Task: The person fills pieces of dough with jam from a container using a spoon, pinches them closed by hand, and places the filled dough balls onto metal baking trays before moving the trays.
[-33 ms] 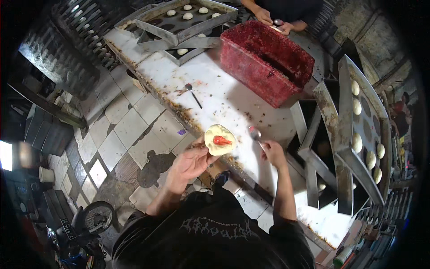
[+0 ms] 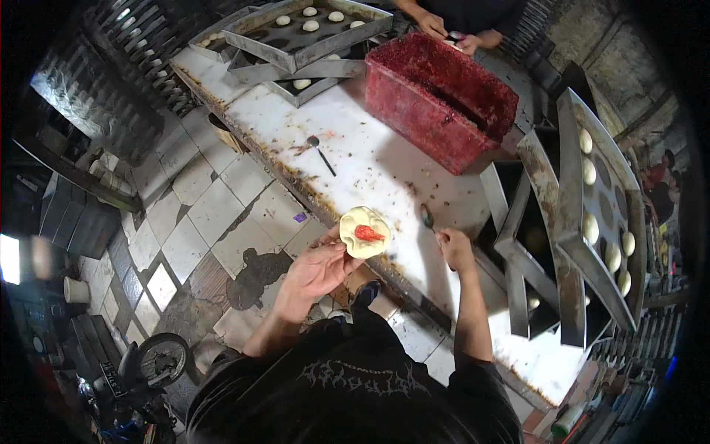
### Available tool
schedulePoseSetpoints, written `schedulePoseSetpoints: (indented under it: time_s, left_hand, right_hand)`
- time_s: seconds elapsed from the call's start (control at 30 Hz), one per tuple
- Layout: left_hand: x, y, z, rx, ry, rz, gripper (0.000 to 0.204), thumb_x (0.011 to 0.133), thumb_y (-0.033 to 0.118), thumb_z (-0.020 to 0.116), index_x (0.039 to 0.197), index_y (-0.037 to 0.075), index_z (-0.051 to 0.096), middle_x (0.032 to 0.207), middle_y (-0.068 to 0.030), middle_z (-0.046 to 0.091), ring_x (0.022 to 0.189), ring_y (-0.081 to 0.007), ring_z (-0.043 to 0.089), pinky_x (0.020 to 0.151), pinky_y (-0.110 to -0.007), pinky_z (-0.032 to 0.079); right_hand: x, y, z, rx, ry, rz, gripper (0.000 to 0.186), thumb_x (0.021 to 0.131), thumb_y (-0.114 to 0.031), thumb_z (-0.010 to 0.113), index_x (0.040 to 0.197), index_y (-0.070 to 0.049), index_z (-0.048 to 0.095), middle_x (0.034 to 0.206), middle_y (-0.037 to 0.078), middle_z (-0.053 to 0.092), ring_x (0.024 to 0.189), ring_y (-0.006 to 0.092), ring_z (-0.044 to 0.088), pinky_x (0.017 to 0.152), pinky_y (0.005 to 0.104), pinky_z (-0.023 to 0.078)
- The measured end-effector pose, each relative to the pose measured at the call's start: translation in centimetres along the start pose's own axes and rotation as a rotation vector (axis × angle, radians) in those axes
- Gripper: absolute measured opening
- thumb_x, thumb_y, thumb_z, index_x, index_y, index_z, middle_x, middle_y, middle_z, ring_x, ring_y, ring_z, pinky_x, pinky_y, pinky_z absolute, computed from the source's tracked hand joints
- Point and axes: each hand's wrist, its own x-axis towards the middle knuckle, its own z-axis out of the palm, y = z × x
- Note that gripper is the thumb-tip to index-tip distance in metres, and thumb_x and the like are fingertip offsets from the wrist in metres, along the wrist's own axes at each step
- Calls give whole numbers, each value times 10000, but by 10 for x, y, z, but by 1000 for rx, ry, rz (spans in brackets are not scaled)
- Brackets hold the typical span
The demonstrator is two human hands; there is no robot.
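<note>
A flattened round of pale dough (image 2: 355,248) rests in my left hand (image 2: 318,268), its fingers curled round the underside and edge. In the middle of the dough lies a dab of red filling (image 2: 367,233). Over the table to the right, my right hand (image 2: 456,250) is closed on the handle of a metal spoon (image 2: 427,215), whose bowl points away from me. A second spoon (image 2: 323,156) with a dark handle lies on the white tabletop (image 2: 281,126), beyond the dough.
A red rectangular tub (image 2: 421,111) stands at the back of the table. Stacked metal trays with dough balls sit at far left (image 2: 296,55) and at right (image 2: 569,222). Across the table, another person's hands (image 2: 451,37) hold something small. A motorbike (image 2: 140,377) stands on the tiled floor.
My right hand has shifted slightly right, and the spoon's bowl has turned and looks darker. My left hand still holds the dough with its filling. The view has moved a little.
</note>
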Motion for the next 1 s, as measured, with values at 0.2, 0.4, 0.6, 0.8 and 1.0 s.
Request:
schedulePoseSetpoints:
  time_s: [0.2,0.4,0.6,0.8,1.0]
  left_hand:
    - [-47,-41,-12,28,-20,-110,437,853,137,572,1255,40,430,1164,-115,545,1090,-272,520,886,-367,443]
    - [-65,-86,14,179,35,-311,295,891,125,539,1165,29,485,1063,-88,570,992,-198,567,868,-333,463]
    - [-76,-156,31,20,115,-252,294,965,191,389,1228,66,430,1111,-56,530,1030,-171,516,881,-322,440]
    - [-83,-237,87,-2,6,-555,353,957,140,396,1307,118,358,1169,-57,480,1077,-177,486,947,-359,397]
    - [-82,-349,125,669,-43,-406,365,928,110,473,1287,92,412,1074,-51,523,963,-141,558,759,-294,537]
  right_hand:
    - [-120,-117,48,2,207,-379,221,870,-211,572,959,-20,638,867,121,634,770,183,600,700,291,462]
    - [-168,-109,52,-66,-38,-362,235,848,-208,594,925,13,611,836,126,613,703,187,579,659,302,459]
    - [-268,-54,61,-488,478,-797,265,704,-88,700,942,2,623,971,97,565,848,257,540,717,351,451]
    - [-346,7,5,-462,808,-712,269,710,35,644,969,-12,593,920,106,589,820,277,549,721,355,468]
    - [-419,68,-46,-144,877,-561,431,677,46,682,1076,-5,527,941,103,609,824,274,558,734,356,464]
